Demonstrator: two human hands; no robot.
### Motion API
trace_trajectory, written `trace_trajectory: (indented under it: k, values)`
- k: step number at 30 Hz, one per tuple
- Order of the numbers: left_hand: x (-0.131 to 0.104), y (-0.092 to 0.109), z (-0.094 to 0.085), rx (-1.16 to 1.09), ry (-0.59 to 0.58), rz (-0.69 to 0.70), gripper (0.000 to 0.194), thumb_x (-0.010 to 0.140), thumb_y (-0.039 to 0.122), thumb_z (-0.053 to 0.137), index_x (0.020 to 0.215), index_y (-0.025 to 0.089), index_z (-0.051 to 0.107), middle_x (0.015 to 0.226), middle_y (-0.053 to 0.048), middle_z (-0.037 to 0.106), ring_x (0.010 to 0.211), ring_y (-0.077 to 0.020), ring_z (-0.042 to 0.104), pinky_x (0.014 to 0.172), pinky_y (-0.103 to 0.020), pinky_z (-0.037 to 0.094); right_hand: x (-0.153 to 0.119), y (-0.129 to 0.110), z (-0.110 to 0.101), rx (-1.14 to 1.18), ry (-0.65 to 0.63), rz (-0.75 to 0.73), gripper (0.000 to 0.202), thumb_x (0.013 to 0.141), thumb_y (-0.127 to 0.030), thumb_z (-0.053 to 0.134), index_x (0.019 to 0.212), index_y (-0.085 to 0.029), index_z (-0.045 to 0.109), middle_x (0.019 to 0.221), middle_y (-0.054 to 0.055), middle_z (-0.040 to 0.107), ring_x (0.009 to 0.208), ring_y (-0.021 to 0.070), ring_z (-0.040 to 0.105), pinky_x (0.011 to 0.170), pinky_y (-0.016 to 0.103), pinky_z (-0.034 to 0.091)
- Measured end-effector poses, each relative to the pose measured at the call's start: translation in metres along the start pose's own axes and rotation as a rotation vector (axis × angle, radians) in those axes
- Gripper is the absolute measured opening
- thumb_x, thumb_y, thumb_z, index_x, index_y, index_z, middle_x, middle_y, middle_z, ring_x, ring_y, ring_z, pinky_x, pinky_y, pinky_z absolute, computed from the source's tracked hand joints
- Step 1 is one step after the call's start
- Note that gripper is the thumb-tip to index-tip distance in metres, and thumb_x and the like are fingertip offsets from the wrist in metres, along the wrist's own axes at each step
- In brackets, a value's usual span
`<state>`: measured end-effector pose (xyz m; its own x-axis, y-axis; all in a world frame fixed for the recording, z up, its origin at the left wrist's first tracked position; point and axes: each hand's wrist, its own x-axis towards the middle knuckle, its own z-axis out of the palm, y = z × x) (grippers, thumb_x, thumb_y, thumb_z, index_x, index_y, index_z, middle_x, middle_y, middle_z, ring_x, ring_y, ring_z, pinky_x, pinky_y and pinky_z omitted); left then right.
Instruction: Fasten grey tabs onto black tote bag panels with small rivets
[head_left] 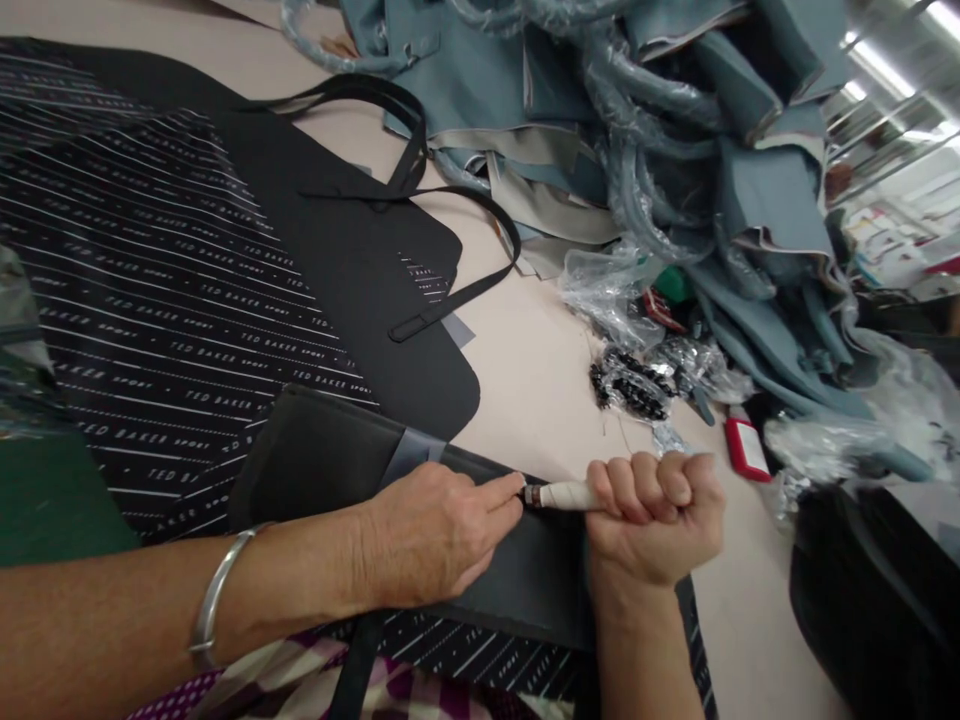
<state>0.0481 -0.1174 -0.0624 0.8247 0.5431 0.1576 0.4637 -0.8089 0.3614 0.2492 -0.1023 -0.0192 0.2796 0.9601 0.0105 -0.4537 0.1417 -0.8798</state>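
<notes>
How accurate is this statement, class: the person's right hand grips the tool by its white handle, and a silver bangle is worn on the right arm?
One detail is wrong: the head view shows the silver bangle on the left arm, not the right. The right hand does grip the tool by its white handle.

Pale tabletop (525, 370), bright overhead tube lights (883, 68), blurred background (900, 235)

“TED BAKER SPORT”, in white letters on black cloth with white stripes (187, 320).
The words repeat in rows, above and to the left of the dark grey, flat, leather-like panel (517, 580); below this panel, a strip of similar striped cloth (454, 645) carries the same lettering, partly cut off.
</notes>
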Motion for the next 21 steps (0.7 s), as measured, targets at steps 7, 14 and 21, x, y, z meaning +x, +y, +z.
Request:
trace_trajectory:
  k: [7, 14, 21]
  values:
    - [0.003, 0.001, -0.007, -0.050, -0.027, -0.033, 0.021, 0.092, 0.022, 0.052, 0.111, 0.016, 0.059, 0.116, -0.005, 0.068, 0.064, -0.0211, 0.066, 0.048, -0.039, 0.051, -0.030, 0.004, 0.033, -0.490, -0.586, -0.221, 0.040, 0.095, -0.022, 0.053, 0.056, -0.018, 0.047, 0.049, -0.003, 0.041, 0.044, 0.0088, 0.041, 0.047, 0.025, 0.033]
    - [0.001, 0.003, -0.009, -0.035, -0.003, -0.078, 0.018, 0.093, 0.024, 0.052, 0.105, 0.018, 0.063, 0.105, -0.006, 0.065, 0.064, -0.0208, 0.066, 0.042, -0.033, 0.044, -0.024, 0.003, 0.049, -0.758, -0.428, -0.195, 0.049, 0.099, -0.038, 0.052, 0.054, -0.020, 0.043, 0.048, -0.004, 0.040, 0.043, 0.0085, 0.036, 0.045, 0.024, 0.033]
    - [0.000, 0.002, 0.009, -0.100, 0.103, -0.074, 0.013, 0.090, 0.019, 0.058, 0.096, 0.014, 0.069, 0.092, -0.013, 0.073, 0.072, -0.0271, 0.071, 0.056, -0.035, 0.054, -0.023, 0.013, 0.089, -0.977, -0.559, -0.134, 0.051, 0.098, -0.039, 0.052, 0.052, -0.018, 0.044, 0.047, -0.005, 0.037, 0.045, 0.0065, 0.033, 0.045, 0.022, 0.028]
